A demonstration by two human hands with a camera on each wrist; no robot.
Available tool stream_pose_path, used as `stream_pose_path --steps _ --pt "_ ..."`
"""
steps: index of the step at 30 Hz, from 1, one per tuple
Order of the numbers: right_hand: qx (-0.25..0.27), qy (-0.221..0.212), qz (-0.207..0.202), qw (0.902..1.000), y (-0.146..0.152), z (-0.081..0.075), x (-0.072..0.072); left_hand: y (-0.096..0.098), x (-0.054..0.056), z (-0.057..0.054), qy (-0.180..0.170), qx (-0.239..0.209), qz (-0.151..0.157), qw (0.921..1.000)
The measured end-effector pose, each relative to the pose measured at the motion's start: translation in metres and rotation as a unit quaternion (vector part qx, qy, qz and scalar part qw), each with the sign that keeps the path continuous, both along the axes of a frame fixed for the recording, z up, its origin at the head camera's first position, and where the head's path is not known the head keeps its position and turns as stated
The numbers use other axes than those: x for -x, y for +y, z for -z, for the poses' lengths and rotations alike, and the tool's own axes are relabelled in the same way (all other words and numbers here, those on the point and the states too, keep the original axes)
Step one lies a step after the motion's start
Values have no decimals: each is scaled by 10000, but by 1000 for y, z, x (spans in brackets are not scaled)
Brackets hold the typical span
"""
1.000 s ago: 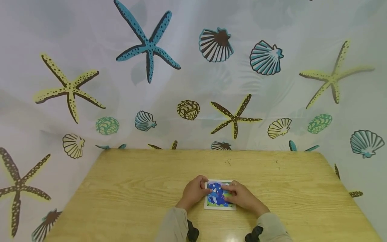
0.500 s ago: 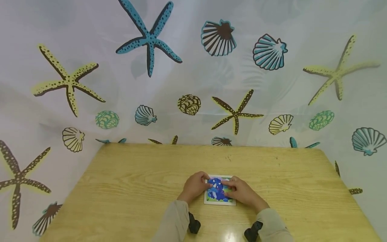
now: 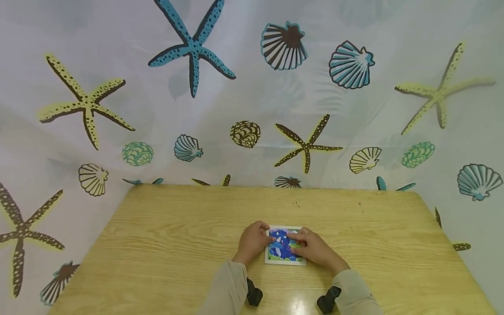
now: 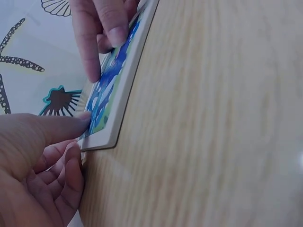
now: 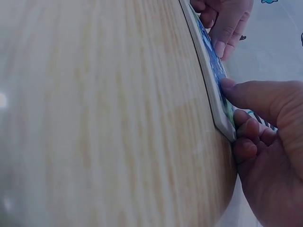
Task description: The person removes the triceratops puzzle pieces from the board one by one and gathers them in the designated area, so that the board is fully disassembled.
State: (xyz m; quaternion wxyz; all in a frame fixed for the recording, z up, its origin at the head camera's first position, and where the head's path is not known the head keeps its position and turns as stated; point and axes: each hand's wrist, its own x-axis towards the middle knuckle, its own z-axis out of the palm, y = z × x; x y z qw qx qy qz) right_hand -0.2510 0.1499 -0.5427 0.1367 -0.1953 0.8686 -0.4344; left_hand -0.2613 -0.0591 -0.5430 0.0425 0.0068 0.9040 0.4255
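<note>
A small square puzzle board [image 3: 280, 253] lies flat on the table, with a white rim around a picture of a blue, dinosaur-like figure. My left hand [image 3: 252, 243] pinches its left edge, the thumb [image 4: 71, 126] on the picture and the other fingers curled beside the rim. At the right edge, my right hand [image 3: 318, 251] has its thumb [image 5: 253, 96] on the picture and several fingers curled against the side. Its index finger reaches across onto the picture's upper part. Seams between puzzle pieces are too small to tell.
The wooden table [image 3: 177, 227] extends around the board on all sides. Behind it and along both sides hangs a pale cloth [image 3: 220, 109] printed with starfish and shells. Black wrist devices [image 3: 254, 294] sit at both beige sleeves [image 3: 226, 284].
The view has tilted slightly, so the table and board sit higher in the frame. Both hands stay on the board, with only slight shifts of the fingers.
</note>
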Motion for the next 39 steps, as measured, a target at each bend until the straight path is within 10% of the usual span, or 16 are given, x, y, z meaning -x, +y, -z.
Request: stream_pose_path --steps 17,28,39 --pt "86 58 -53 9999 0 -1 1 3 0 4 526 209 194 9982" --pt "100 73 -13 9999 1 3 1 -1 5 0 43 390 621 9973" --pt "64 213 -4 9998 -1 2 1 2 12 -2 -336 59 127 9993"
